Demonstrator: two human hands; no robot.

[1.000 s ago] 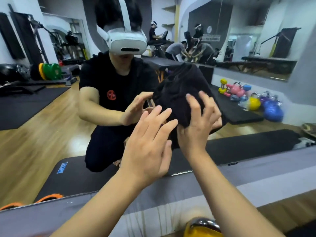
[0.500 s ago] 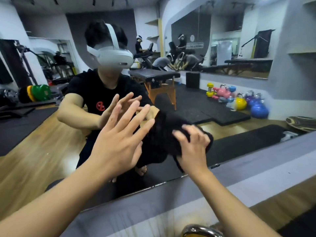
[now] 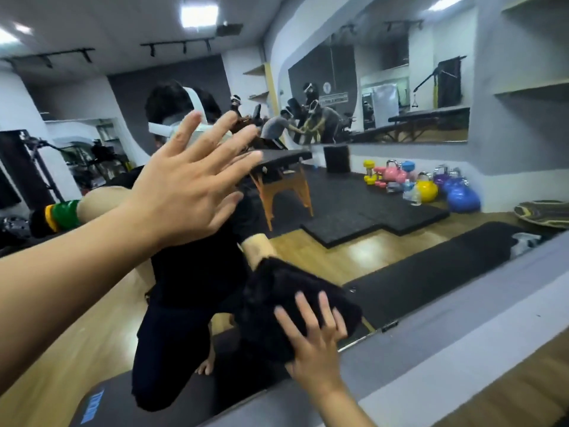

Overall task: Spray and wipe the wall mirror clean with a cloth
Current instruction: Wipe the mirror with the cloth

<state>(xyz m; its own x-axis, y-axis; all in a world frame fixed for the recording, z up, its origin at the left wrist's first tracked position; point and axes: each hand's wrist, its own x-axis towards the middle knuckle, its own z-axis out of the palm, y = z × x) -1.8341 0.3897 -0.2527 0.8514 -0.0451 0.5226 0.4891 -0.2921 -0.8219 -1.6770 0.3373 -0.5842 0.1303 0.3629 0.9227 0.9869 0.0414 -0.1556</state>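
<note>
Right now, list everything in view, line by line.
large wall mirror: one, reflective, straight ahead, lower edge near the grey ledge.
black wiping cloth: one, black, on the mirror's lower part.
grey wall ledge: one, grey, below the mirror.
Reflected wooden-legged massage table: one, black top, mid-room.
Reflected coloured kettlebells: several, yellow, pink, blue, purple, by the far wall.
Reflected black floor mats: several, black, on the wooden floor.
left hand: one, fingers spread, raised before the mirror.
right hand: one, grip on the cloth against the mirror.
</note>
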